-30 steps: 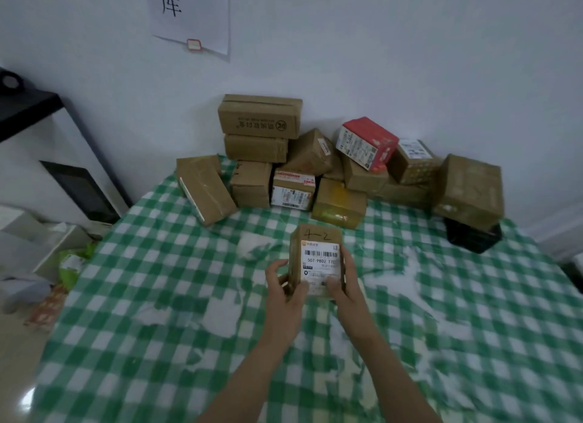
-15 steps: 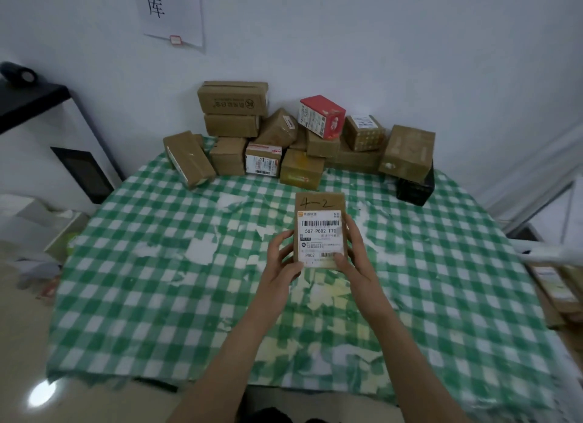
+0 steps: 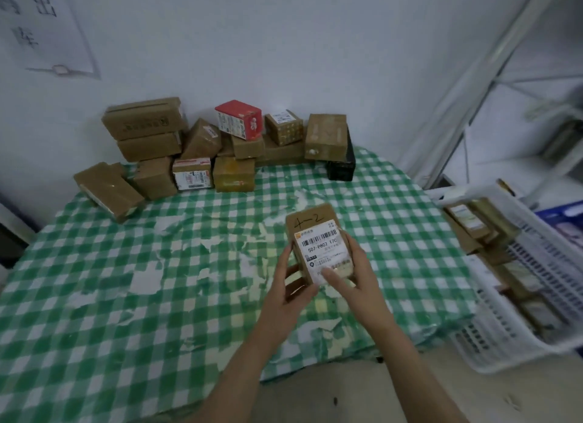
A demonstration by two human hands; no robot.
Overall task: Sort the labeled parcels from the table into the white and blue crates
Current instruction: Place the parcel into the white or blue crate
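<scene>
A heap of brown cardboard parcels is waiting unsorted at the back of the green-checked table. My left hand is gripping a small brown cardboard box with a white barcode label above the cloth, and my right hand is clasping its other side. The white lattice plastic crate is already holding several parcels. The blue plastic crate is barely showing, so I am judging most of the sorting undone.

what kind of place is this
Probably a parcel sorting room: a heap of cardboard parcels on the checked table, a barcoded parcel in the left hand and right hand, a white crate holding parcels.
</scene>
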